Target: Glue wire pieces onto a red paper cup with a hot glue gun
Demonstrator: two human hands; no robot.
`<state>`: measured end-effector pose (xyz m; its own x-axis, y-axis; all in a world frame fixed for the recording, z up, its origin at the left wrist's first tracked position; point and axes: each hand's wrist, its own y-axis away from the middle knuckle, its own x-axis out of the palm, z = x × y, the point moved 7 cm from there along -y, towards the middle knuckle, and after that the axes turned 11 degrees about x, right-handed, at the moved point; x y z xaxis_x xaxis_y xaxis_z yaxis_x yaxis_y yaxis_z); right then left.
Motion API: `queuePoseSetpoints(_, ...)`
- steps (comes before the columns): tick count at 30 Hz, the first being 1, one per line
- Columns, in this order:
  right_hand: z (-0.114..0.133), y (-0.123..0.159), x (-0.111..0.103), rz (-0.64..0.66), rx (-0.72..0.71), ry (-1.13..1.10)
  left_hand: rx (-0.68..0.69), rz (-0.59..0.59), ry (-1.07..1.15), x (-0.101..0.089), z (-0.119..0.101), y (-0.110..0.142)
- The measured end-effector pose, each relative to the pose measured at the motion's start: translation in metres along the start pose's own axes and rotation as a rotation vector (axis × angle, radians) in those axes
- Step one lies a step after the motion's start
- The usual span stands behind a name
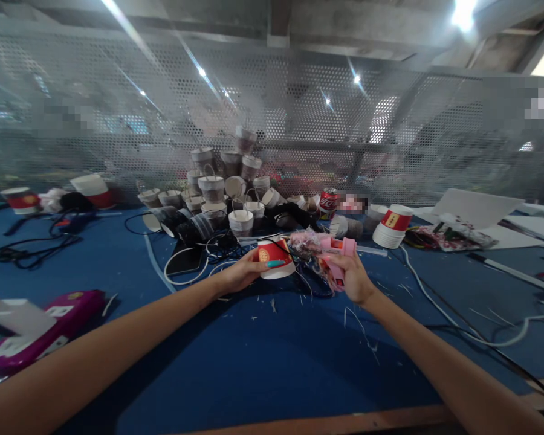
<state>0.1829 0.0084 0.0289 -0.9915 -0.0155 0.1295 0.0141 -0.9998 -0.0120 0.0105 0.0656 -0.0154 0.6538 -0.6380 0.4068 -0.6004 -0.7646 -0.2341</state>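
Observation:
A red and white paper cup [277, 258] is held upside down in my left hand [241, 272], whose thumb presses on its side. My right hand [352, 279] grips a pink glue gun [338, 251], with its front end pointed left at the cup. Tangled fibres and strands of glue [306, 243] cling to the front of the gun, and they hide its nozzle. A clear glue stick [372, 251] sticks out of the back. Whether the nozzle touches the cup I cannot tell.
Behind my hands stand several wrapped cups with handles [212, 188], heaped up. A red drink can [329, 202] and a stack of red and white cups [392, 226] stand to the right. A purple case [49, 326] lies left; white cable [428, 296] runs along the right.

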Motion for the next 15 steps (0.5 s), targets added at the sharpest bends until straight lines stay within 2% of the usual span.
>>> queuePoseSetpoints(4, 0.0029, 0.0011, -0.0023, -0.048, -0.008, -0.014, 0.027, 0.024, 0.006, 0.002, -0.0014, -0.0006)
queuePoseSetpoints(15, -0.0059, -0.0005, 0.0, -0.028, 0.085, 0.016, -0.003, 0.004, -0.008, 0.0028, -0.0014, 0.0011)
